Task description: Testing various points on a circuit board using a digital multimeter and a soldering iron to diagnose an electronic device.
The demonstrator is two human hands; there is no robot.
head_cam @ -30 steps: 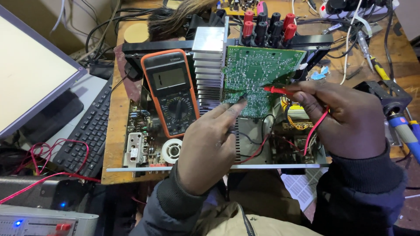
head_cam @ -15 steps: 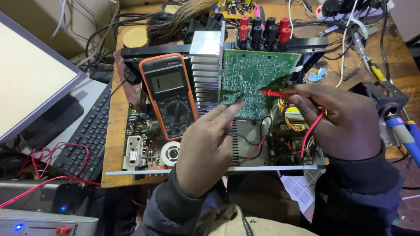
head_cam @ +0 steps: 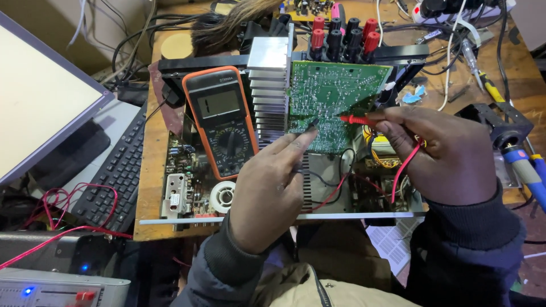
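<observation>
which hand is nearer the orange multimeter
Left. The left hand sits just right of the multimeter, holding a black probe; the right hand, with the red probe, is farther right.

bare left hand (head_cam: 267, 193) and right hand (head_cam: 449, 156), dark ribbed-cuff sleeves, tan garment beneath

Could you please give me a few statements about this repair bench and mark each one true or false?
1. The right hand holds a red probe against the green circuit board. True.
2. The left hand holds a black probe. True.
3. The multimeter has a blue casing. False: it is orange.
4. The keyboard lies right of the open chassis. False: it lies to the left.
</observation>
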